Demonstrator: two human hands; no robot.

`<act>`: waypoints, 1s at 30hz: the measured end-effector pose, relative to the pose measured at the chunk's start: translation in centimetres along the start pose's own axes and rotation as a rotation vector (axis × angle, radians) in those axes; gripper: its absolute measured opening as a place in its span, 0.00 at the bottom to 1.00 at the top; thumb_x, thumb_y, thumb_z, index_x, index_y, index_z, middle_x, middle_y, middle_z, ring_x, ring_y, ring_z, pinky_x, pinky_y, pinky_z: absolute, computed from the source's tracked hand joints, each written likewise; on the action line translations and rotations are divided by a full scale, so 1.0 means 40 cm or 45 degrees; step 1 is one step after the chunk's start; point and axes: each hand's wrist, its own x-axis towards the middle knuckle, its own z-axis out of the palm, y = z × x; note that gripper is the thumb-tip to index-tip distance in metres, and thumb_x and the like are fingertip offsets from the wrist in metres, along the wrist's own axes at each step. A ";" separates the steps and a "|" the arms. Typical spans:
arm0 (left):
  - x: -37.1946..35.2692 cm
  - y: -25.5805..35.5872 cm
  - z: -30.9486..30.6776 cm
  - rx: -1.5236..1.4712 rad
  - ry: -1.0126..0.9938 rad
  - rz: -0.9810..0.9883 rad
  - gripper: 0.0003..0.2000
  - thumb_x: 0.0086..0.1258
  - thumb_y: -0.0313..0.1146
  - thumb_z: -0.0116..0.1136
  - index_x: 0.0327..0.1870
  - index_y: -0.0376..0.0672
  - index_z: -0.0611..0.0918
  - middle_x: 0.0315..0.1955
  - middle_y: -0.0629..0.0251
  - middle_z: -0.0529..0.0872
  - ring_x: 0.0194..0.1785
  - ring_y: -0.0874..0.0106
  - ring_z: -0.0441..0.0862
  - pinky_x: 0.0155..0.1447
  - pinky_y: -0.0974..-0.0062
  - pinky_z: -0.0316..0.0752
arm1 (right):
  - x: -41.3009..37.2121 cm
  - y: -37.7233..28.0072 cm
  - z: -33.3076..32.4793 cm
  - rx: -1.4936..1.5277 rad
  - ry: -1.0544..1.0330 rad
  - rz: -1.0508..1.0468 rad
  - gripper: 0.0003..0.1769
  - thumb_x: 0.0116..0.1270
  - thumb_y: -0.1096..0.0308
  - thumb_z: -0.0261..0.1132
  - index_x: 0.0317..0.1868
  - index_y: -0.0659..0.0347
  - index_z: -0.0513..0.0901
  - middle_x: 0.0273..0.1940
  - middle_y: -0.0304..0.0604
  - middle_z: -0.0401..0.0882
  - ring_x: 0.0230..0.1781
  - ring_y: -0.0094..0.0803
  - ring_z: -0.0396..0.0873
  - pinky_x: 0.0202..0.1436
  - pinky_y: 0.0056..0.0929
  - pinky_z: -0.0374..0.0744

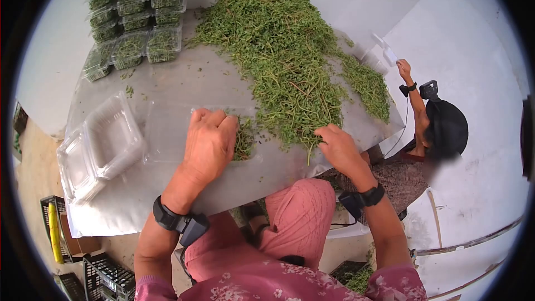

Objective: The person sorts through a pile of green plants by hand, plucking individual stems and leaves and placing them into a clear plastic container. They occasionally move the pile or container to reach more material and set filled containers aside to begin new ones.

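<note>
A large heap of leafy green stems (290,61) covers the middle of the metal table. In front of it lies an open clear plastic clamshell box (167,134), with a small clump of greens (243,139) at its right side. My left hand (212,136) is over this box, its fingers curled down beside the clump; the fingertips are hidden. At the heap's near edge, my right hand (339,147) has thumb and fingers closed on some stems, a few of which hang below. Both wrists wear black devices.
Filled clear boxes (134,44) stand stacked at the back left. Nested clear boxes (106,139) lie at the table's left edge. Another person (446,128) sits on the right, one hand at a clear container (384,50). Black crates (108,278) are on the floor.
</note>
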 end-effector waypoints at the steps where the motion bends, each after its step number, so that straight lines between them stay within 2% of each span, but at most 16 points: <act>1: -0.001 0.001 -0.001 0.007 -0.006 0.012 0.04 0.61 0.22 0.61 0.36 0.39 0.81 0.24 0.61 0.76 0.33 0.59 0.76 0.48 0.65 0.69 | 0.009 0.011 0.016 -0.087 -0.022 -0.023 0.15 0.59 0.76 0.66 0.47 0.61 0.80 0.37 0.49 0.76 0.38 0.48 0.78 0.39 0.40 0.75; 4: -0.003 0.004 0.002 0.010 -0.001 0.026 0.04 0.60 0.22 0.61 0.36 0.39 0.81 0.24 0.61 0.76 0.32 0.59 0.76 0.48 0.64 0.69 | 0.026 0.035 0.048 -0.162 -0.146 0.017 0.12 0.58 0.75 0.67 0.44 0.60 0.81 0.39 0.50 0.76 0.38 0.50 0.77 0.40 0.43 0.75; 7: -0.005 -0.001 0.001 0.017 0.003 0.023 0.05 0.60 0.22 0.61 0.36 0.39 0.81 0.24 0.61 0.76 0.32 0.59 0.76 0.49 0.64 0.69 | 0.030 0.053 0.046 0.052 -0.028 -0.016 0.10 0.57 0.76 0.68 0.41 0.60 0.83 0.36 0.47 0.75 0.36 0.42 0.78 0.39 0.36 0.76; 10: -0.004 0.001 0.000 -0.004 0.042 0.032 0.05 0.60 0.22 0.61 0.36 0.39 0.81 0.24 0.61 0.76 0.31 0.59 0.75 0.49 0.64 0.69 | 0.042 0.069 0.005 0.255 0.092 0.062 0.04 0.57 0.74 0.69 0.34 0.62 0.83 0.36 0.45 0.77 0.34 0.42 0.78 0.38 0.35 0.78; 13: -0.002 0.008 -0.001 0.006 0.052 0.040 0.04 0.56 0.21 0.60 0.30 0.40 0.78 0.24 0.61 0.74 0.31 0.59 0.76 0.50 0.64 0.68 | 0.052 0.095 -0.030 0.509 0.228 0.235 0.04 0.60 0.73 0.70 0.34 0.63 0.84 0.35 0.36 0.79 0.30 0.26 0.78 0.34 0.29 0.77; 14: -0.001 0.009 -0.003 0.009 0.057 0.045 0.04 0.56 0.21 0.60 0.29 0.40 0.78 0.24 0.61 0.74 0.31 0.59 0.76 0.50 0.64 0.68 | 0.058 0.122 -0.036 0.741 0.157 0.392 0.05 0.64 0.71 0.69 0.37 0.64 0.84 0.34 0.33 0.81 0.28 0.17 0.76 0.30 0.22 0.75; 17: -0.001 0.008 -0.002 0.021 0.078 0.054 0.04 0.56 0.22 0.60 0.29 0.41 0.78 0.24 0.61 0.74 0.31 0.60 0.76 0.49 0.64 0.68 | 0.072 0.091 -0.098 1.054 0.139 0.616 0.07 0.67 0.69 0.68 0.41 0.65 0.84 0.32 0.35 0.83 0.26 0.18 0.77 0.27 0.20 0.75; 20: -0.003 0.004 0.003 0.025 0.094 0.060 0.04 0.55 0.22 0.60 0.27 0.41 0.77 0.23 0.62 0.74 0.31 0.60 0.76 0.49 0.65 0.67 | 0.082 0.064 -0.118 1.319 0.096 0.683 0.12 0.70 0.69 0.67 0.48 0.68 0.82 0.35 0.40 0.84 0.24 0.17 0.77 0.24 0.16 0.74; 25: -0.001 0.008 -0.002 0.029 0.105 0.090 0.05 0.53 0.21 0.59 0.26 0.42 0.76 0.22 0.63 0.74 0.31 0.61 0.76 0.48 0.66 0.67 | 0.102 0.020 -0.106 1.654 -0.132 0.628 0.14 0.71 0.67 0.66 0.50 0.68 0.81 0.37 0.42 0.84 0.24 0.18 0.77 0.24 0.17 0.74; 28: -0.007 0.004 -0.005 -0.001 0.037 0.042 0.06 0.58 0.21 0.62 0.35 0.40 0.81 0.25 0.62 0.76 0.32 0.58 0.75 0.48 0.65 0.68 | 0.126 -0.040 -0.102 1.695 -0.233 0.573 0.14 0.71 0.66 0.66 0.50 0.69 0.81 0.38 0.44 0.84 0.24 0.19 0.77 0.24 0.17 0.74; 30: -0.002 0.000 -0.014 -0.007 0.059 -0.013 0.05 0.60 0.22 0.61 0.36 0.39 0.81 0.25 0.61 0.76 0.32 0.58 0.75 0.47 0.65 0.68 | 0.147 -0.095 -0.103 1.676 -0.285 0.536 0.15 0.71 0.67 0.65 0.51 0.70 0.81 0.38 0.45 0.84 0.24 0.19 0.77 0.23 0.16 0.74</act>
